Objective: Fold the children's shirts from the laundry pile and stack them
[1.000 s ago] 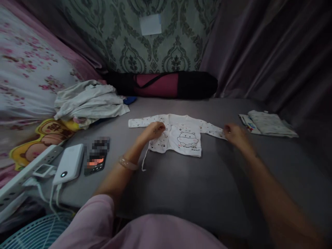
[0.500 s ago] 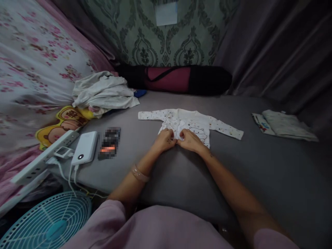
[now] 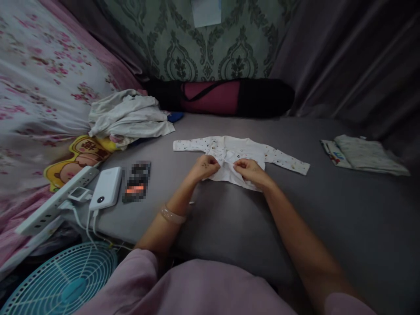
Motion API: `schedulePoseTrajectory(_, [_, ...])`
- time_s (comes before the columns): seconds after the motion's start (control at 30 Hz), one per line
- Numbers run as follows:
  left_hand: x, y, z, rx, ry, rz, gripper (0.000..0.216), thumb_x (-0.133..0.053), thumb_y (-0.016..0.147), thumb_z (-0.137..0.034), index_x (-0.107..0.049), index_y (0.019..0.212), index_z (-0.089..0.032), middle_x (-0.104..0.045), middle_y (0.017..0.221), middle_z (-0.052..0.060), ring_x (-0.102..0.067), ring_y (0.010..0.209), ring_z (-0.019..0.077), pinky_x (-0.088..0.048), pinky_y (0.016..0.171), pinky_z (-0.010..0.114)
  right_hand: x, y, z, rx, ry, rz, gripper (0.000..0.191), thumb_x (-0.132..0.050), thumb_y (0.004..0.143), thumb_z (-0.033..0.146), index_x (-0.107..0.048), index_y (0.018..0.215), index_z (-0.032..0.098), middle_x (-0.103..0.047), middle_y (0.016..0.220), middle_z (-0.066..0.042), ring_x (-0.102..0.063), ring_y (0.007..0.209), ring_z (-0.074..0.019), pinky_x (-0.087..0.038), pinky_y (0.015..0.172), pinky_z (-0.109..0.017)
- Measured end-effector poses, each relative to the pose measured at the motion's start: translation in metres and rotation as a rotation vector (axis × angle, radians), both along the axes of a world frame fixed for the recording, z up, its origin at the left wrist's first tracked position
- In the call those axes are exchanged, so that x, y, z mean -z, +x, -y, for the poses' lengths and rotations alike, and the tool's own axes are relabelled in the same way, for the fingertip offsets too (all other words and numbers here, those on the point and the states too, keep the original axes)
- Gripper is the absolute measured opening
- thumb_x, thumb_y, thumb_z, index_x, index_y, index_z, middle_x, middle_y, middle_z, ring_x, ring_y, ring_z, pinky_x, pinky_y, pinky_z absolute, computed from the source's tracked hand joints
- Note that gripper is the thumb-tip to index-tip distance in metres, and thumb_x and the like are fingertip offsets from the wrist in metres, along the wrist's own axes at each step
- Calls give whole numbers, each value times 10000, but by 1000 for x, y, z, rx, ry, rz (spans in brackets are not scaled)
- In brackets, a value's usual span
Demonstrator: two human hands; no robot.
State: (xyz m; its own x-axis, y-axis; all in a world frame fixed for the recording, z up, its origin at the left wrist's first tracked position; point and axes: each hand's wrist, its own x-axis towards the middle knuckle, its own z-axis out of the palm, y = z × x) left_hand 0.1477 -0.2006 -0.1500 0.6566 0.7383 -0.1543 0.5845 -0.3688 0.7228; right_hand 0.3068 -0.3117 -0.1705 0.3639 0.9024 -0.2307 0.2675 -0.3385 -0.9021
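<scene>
Plain mauve short-sleeved top [image 3: 203, 286] and one pale bangle [image 3: 173, 216]

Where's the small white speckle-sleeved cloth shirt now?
Head view, centre: the shirt lies spread on the flat grey fabric, under the left hand and right hand, left of the pale folded cloth.

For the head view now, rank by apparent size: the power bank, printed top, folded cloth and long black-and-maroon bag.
1. Long black-and-maroon bag
2. Printed top, partly covered
3. Folded cloth
4. Power bank
</scene>
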Motion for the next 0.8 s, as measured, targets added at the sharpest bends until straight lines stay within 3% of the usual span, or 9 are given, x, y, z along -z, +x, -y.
schedulePoseTrajectory(0.13, [-8,16,6,-73,-191,97,107,-547,724,-160,-609,642,-130,-492,500,-29,-400,438,64,-303,446,196,-7,1,0,22,70,2,165,-530,813,289,-634,858,169,-527,571,43,-399,432,-73,-289,408,-188])
schedulePoseTrajectory(0.27, [13,32,20,-69,-339,114,145,-507,748,-166,-552,611,-149,-471,463,-39,-405,400,67,-305,432,191,-7,4,-1,69,148,150,177,-562,798,288,-664,862,158,-617,658,4,-481,507,-93,-372,480,-202])
schedulePoseTrajectory(0.43, [34,37,42,20,-170,199,181,-451,744,-134,-616,671,-127,-539,561,-14,-488,543,99,-357,517,193,-6,2,-4,68,141,323,160,-548,798,227,-673,872,161,-683,789,-33,-578,663,-128,-432,623,-231])
schedulePoseTrajectory(0.53, [29,26,55,126,-75,229,216,-443,769,-160,-645,710,-109,-558,617,-2,-480,598,106,-341,535,198,-7,-6,-4,30,96,393,178,-540,805,208,-671,917,160,-694,836,-40,-591,708,-133,-420,663,-234])
schedulePoseTrajectory(0.67, [18,-3,52,219,-154,204,275,-461,809,-263,-688,804,-106,-590,646,8,-489,584,106,-345,531,204,-6,-16,0,-163,71,502,203,-478,848,238,-665,809,167,-654,727,-20,-543,651,-123,-349,600,-233])
schedulePoseTrajectory(0.73, [18,-18,37,114,-125,206,307,-471,814,-312,-703,839,-112,-617,675,21,-522,609,121,-377,553,213,-6,-18,3,-327,43,518,273,-460,859,277,-619,665,170,-586,616,0,-496,594,-117,-297,548,-238])
schedulePoseTrajectory(0.8, [22,-32,18,-80,-18,196,309,-484,804,-321,-709,842,-112,-644,710,38,-557,658,142,-409,591,229,-8,-13,6,-402,39,491,309,-462,857,312,-587,612,173,-541,564,13,-473,565,-112,-277,523,-236])
